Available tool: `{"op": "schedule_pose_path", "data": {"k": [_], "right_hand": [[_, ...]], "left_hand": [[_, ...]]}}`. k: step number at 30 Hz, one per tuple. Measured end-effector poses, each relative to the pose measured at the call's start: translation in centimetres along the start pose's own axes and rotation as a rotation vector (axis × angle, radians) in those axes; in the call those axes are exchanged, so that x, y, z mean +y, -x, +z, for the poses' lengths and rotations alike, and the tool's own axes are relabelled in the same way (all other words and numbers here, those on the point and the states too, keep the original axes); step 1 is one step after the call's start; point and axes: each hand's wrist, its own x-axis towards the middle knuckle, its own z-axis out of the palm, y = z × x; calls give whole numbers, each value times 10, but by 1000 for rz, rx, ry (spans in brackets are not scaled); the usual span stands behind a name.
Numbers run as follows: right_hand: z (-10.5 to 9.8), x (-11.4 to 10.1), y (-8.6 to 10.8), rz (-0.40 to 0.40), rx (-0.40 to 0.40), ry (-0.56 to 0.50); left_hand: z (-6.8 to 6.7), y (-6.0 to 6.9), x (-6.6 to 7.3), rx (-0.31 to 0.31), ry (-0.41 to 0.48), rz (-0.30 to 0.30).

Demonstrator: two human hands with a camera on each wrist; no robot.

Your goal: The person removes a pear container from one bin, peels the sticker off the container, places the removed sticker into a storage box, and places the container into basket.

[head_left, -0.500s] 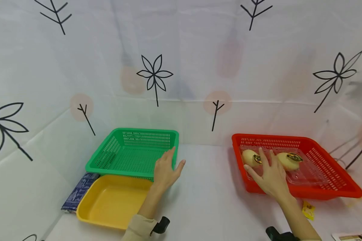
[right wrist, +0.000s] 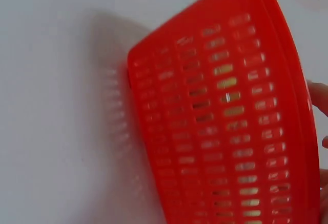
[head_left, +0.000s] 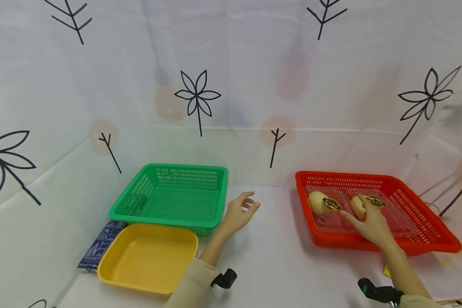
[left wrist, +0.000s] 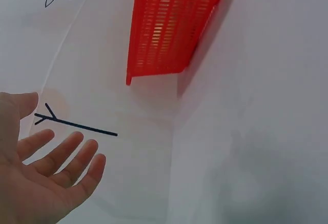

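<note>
1. The left hand (head_left: 240, 214) hangs over the bench (head_left: 269, 248) just right of the green basket (head_left: 166, 223), fingers loosely bent; its grip is released, with nothing in the palm.
2. The right hand (head_left: 375, 230) reaches over the front rim of the red basket (head_left: 340, 240), thumb and forefinger apart at the right pale yellow item (head_left: 356, 207); its grip is unclenched, though I cannot tell whether it touches.
3. Both pale yellow items lie in clear plastic inside the red basket; the left item (head_left: 316, 202) sits left of the thumb.
4. Compared with half a second ago, the left hand is farther right, off the green rim.
5. The right hand has also shifted right, uncovering the left item's label (head_left: 331, 204).
6. The right forearm now mostly covers the small yellow packet (head_left: 386, 271).
</note>
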Motion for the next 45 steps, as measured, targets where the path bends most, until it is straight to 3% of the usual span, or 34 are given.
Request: {"op": "schedule_pose_path", "data": {"k": [3, 8, 16, 21, 24, 28, 32, 35, 42, 45], "right_hand": [[-4, 7, -1, 30, -39, 13], [-9, 13, -4, 76, -115, 46], [0, 17, -15, 3, -119, 49], [5, 16, -19, -13, -115, 42], [6, 14, -19, -20, -109, 41], [5, 12, -18, -16, -105, 35], [5, 11, -20, 8, -124, 31], [5, 12, -20, 19, -140, 31], [3, 14, -19, 47, -205, 57], [3, 16, -20, 51, -217, 52]], "left_hand": [[13, -10, 3, -52, 102, -10], [38, -23, 13, -108, 164, -52], [75, -37, 31, -201, 202, -107], [98, -44, 39, -206, 223, -125], [110, -47, 41, -177, 257, -153], [122, -46, 43, -151, 369, -201], [129, -47, 47, -175, 448, -240], [135, -50, 52, -200, 431, -283], [148, -53, 73, -246, 301, -421], [155, -54, 81, -232, 318, -458]]}}
